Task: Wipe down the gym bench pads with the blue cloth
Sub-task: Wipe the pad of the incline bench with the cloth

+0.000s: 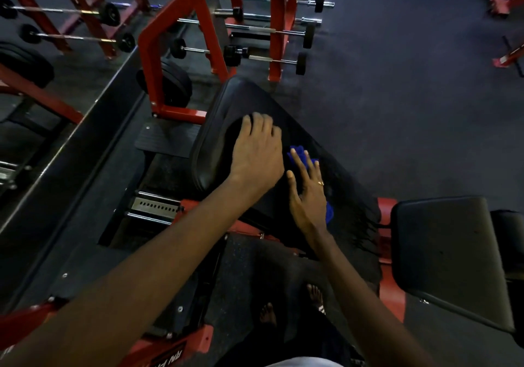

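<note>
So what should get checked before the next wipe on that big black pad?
1. Crumpled blue cloth under the right hand: ok, the fingers lie flat on it.
2. Cloth touching the long black padded backrest: ok.
3. Left hand steadying the backrest: ok, it rests on the pad.
4. Left hand clear of the wiping path: not ok, it lies right beside the cloth.
5. Smaller black seat pad already wiped: cannot tell.
6. Backrest clean so far: cannot tell, the light is too dim.
</note>
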### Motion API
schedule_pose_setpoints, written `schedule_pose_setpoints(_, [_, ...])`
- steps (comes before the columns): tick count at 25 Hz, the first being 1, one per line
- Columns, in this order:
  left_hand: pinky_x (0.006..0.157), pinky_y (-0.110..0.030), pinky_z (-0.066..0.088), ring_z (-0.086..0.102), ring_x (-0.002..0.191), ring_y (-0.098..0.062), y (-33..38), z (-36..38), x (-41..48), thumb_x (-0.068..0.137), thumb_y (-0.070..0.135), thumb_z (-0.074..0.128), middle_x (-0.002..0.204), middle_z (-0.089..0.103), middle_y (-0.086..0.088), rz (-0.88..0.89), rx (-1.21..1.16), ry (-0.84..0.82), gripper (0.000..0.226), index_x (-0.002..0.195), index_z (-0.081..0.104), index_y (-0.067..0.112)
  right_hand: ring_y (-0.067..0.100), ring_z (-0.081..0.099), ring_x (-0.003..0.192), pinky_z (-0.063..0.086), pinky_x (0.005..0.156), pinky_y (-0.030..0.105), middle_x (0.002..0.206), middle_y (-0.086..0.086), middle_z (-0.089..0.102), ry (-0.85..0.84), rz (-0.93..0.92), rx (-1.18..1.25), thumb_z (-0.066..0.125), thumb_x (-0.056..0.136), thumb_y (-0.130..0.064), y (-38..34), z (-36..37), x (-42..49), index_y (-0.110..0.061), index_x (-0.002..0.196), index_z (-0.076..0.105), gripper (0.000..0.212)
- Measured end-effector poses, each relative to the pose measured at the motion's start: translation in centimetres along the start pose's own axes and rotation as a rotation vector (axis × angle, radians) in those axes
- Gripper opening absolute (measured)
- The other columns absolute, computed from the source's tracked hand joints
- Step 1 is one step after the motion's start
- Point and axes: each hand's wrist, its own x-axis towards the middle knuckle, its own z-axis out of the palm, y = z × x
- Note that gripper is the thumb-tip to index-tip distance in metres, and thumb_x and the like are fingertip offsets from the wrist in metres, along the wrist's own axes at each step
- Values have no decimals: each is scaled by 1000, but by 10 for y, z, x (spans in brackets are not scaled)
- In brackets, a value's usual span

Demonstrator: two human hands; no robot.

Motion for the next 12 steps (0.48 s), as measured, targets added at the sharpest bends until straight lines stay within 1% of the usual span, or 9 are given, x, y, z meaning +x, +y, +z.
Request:
schedule_pose_setpoints(2, [120, -49, 21, 32, 144, -39, -3, 1, 30, 99, 31, 43, 153, 38, -24, 44, -15, -1, 51, 143, 45, 5, 19, 10, 158, 29, 122, 38, 169, -12, 19, 17, -73, -25, 37, 108, -44, 8, 3, -24, -45, 157, 31, 49])
schedule_pose_setpoints(3, [121, -49, 19, 31, 146, -39, -6, 4, 44, 100, 30, 42, 156, 36, -24, 72, -21, -11, 52, 145, 44, 5, 20, 10, 158, 25, 124, 36, 170, -10, 17, 5, -108, -35, 35, 107, -45, 13, 3, -34, -43, 157, 31, 50])
schedule_pose_setpoints(5, [123, -50, 16, 25, 150, -39, -11, 15, 58, 103, 32, 37, 161, 28, -24, 134, 17, -32, 56, 152, 36, 5, 23, 7, 158, 19, 123, 32, 170, -9, 14, -31, -136, -48, 34, 106, -48, 18, 4, -45, -41, 158, 30, 53])
schedule_pose_setpoints(6, [124, -51, 14, 23, 151, -39, -10, 20, 59, 105, 33, 33, 162, 27, -24, 147, 69, -30, 57, 154, 33, 5, 24, 6, 159, 20, 123, 33, 170, -8, 15, -40, -143, -42, 35, 105, -48, 19, 3, -42, -40, 158, 31, 53])
schedule_pose_setpoints(9, [123, -57, 11, 21, 153, -37, -7, 26, 56, 107, 34, 26, 163, 27, -20, 130, 151, 8, 56, 157, 29, 8, 26, 7, 158, 29, 122, 43, 169, -7, 19, -50, -187, -27, 38, 106, -47, 19, 1, -14, -38, 157, 34, 52])
schedule_pose_setpoints(12, [123, -58, 10, 18, 153, -37, -5, 24, 58, 108, 33, 23, 164, 25, -19, 107, 127, -5, 55, 157, 28, 9, 31, 7, 158, 30, 120, 55, 169, -4, 21, -54, -171, -21, 39, 106, -46, 19, 0, 18, -37, 157, 35, 52])
